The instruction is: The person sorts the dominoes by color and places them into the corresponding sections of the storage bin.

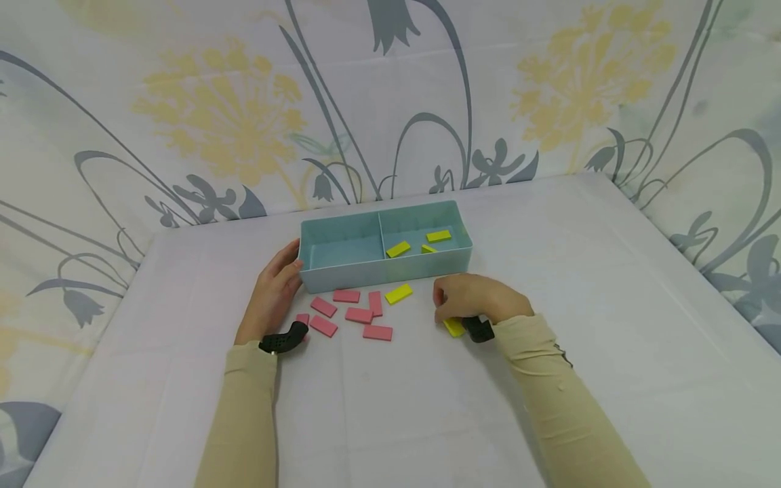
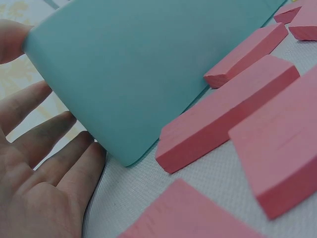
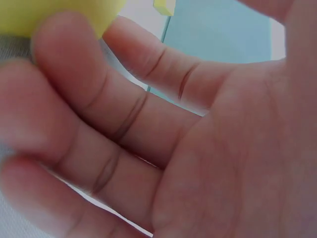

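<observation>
A pale blue-green box (image 1: 342,272) with two compartments stands on the table. My left hand (image 1: 273,298) is at its left end, fingers fairly straight; in the left wrist view the fingertips (image 2: 69,116) rest along the box's corner edge. Several pink blocks (image 1: 360,315) lie just before the box, near this hand. To the right, my right hand (image 1: 476,298) reaches down with curled fingers and pinches a yellow block (image 1: 453,327) at the table, partly covered by the hand. In the right wrist view that yellow block (image 3: 25,17) shows against the fingertips.
Another yellow block (image 1: 398,293) lies before the box, right of the pink ones. A few yellow blocks (image 1: 438,236) lie in the right compartment; the left compartment (image 1: 342,240) shows its bare floor. A white cloth (image 1: 390,407) covers the table, and a flower-patterned curtain (image 1: 390,102) hangs behind.
</observation>
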Available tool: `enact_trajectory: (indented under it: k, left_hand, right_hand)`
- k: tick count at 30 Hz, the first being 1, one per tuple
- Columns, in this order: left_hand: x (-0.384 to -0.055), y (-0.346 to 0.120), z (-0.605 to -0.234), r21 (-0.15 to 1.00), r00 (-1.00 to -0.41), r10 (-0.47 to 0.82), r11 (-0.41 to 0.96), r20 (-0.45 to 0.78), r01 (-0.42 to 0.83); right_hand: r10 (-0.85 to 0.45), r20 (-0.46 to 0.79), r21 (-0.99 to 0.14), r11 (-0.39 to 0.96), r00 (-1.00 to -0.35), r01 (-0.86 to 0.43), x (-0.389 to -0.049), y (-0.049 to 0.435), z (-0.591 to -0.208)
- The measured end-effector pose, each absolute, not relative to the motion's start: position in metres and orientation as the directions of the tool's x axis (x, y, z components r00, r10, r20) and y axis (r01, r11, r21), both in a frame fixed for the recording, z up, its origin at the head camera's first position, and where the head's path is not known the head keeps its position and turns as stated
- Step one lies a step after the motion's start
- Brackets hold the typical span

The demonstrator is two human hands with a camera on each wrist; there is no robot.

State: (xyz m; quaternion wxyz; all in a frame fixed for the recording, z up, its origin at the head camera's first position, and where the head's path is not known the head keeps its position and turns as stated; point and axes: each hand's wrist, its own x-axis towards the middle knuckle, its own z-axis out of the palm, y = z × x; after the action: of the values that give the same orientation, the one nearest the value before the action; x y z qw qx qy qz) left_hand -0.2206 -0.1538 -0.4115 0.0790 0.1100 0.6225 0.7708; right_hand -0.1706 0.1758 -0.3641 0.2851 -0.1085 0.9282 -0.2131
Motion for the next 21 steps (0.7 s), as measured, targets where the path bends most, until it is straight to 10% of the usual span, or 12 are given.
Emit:
enact_trajectory:
  k: [21]
  left_hand:
    - [-0.2203, -0.1528, -0.4109, 0.976, -0.964, 0.255, -0.217, 0.070, 0.014]
  right_hand:
    - [-0.444, -0.344, -0.599, 0.782, -0.827, -0.171, -0.1767, 0.1743, -0.3628]
